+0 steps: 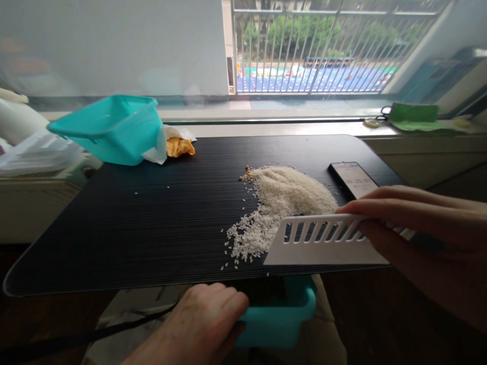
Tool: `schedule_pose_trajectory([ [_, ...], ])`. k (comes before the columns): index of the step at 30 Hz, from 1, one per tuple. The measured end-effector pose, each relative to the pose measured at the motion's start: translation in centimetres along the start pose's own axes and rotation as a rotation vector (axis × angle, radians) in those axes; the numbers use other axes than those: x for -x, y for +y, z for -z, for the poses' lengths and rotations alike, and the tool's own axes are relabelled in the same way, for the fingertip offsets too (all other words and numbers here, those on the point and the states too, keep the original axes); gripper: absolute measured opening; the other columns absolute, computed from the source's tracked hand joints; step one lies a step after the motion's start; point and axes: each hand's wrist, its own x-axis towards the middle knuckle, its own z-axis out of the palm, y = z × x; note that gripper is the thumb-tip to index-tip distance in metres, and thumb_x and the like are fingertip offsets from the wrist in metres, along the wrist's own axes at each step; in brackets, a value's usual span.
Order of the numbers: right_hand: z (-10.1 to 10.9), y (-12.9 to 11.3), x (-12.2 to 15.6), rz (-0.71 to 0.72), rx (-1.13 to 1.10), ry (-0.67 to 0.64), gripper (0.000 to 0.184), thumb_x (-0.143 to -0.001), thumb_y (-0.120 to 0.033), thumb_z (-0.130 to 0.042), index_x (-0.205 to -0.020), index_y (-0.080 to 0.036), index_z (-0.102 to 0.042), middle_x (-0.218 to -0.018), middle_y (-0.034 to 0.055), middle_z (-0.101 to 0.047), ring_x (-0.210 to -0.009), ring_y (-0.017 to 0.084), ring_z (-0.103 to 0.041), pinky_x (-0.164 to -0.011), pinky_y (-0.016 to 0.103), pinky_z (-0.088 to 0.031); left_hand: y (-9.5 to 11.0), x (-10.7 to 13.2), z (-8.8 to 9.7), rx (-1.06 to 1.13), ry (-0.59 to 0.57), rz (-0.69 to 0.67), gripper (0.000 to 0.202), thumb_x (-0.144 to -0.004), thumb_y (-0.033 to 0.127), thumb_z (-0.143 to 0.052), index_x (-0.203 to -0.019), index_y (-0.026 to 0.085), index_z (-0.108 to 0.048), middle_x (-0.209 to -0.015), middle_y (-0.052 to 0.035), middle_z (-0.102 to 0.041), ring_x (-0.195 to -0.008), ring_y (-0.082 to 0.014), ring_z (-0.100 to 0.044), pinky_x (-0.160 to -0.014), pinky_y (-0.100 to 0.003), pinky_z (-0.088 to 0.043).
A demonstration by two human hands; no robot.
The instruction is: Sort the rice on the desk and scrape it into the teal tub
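Nearest, below the rice heap, my left hand [213, 309] is closed over the rim of a turquoise basin [272, 329], which sits under the near edge of the dark bench [114, 228]. To handle the rice well, I judge that the rim is best held steady and tight under that edge. The basin's inside is too dark to read, and my left thumb is mostly hidden.

To the near right of the rice heap, my right hand [426, 223] pinches a slotted white scraper [323, 253] by its top edge, the blade tilted beside the grains. I think its long straight edge wants to lie flat on the bench, with short, gentle strokes so the rice does not scatter. My fingers cover the scraper's right end.

Beyond the blade, the white rice heap [289, 190] lies on the bench, loose grains trailing toward me. At its far left are a few yellow kernels [247, 172]; to its right, a phone [353, 180], partly behind my right hand, its digits faint. Farther left of the heap stands a turquoise tub [114, 126], beside a crumpled yellow thing [180, 147] I cannot identify. Behind the heap, a window [335, 50] shows railings and blurred greenery.
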Motion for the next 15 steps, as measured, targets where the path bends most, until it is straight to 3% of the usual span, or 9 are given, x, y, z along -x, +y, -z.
schedule_pose_trajectory([
  [4,-0.1,0.3,1.0,-0.003,-0.003,-0.031,0.023,-0.088,-0.021,-0.058,-0.104,-0.036,-0.063,-0.097,-0.0036,-0.072,-0.077,0.017,-0.068,-0.06,0.024,-0.054,0.1,0.0,0.1,0.004,-0.005,0.0,0.016,-0.085,0.008,-0.062,-0.084,0.022,-0.055,-0.082,0.0038,-0.065,-0.072,-0.0155,-0.059,-0.063,-0.025,-0.038],
  [9,-0.3,0.6,1.2,-0.045,0.044,0.018,0.021,-0.089,-0.021,-0.056,-0.102,-0.035,-0.064,-0.095,-0.0017,-0.071,-0.069,0.016,-0.065,-0.054,0.025,-0.052,0.3,0.2,0.2,-0.013,-0.013,0.027,0.018,-0.084,0.005,-0.063,-0.083,0.021,-0.056,-0.085,0.0031,-0.067,-0.074,-0.0156,-0.061,-0.064,-0.024,-0.04],
  [12,-1.0,-0.6,0.6,-0.058,-0.017,0.036,0.021,-0.089,-0.021,-0.056,-0.103,-0.034,-0.064,-0.096,-0.0004,-0.071,-0.073,0.018,-0.066,-0.059,0.028,-0.053,0.2,0.4,-0.2,-0.019,-0.014,0.04,0.015,-0.084,0.008,-0.063,-0.084,0.022,-0.057,-0.088,0.0024,-0.068,-0.076,-0.0159,-0.062,-0.067,-0.022,-0.043],
  [15,-2.5,-3.0,-0.4,-0.07,-0.256,-0.071,0.019,-0.09,-0.018,-0.055,-0.102,-0.031,-0.063,-0.096,0.001,-0.07,-0.075,0.017,-0.067,-0.058,0.026,-0.052,0.3,0.8,-0.8,0.002,0.027,0.032,0.016,-0.086,0.01,-0.06,-0.095,0.023,-0.057,-0.096,0.0006,-0.069,-0.085,-0.0179,-0.064,-0.077,-0.023,-0.047],
])
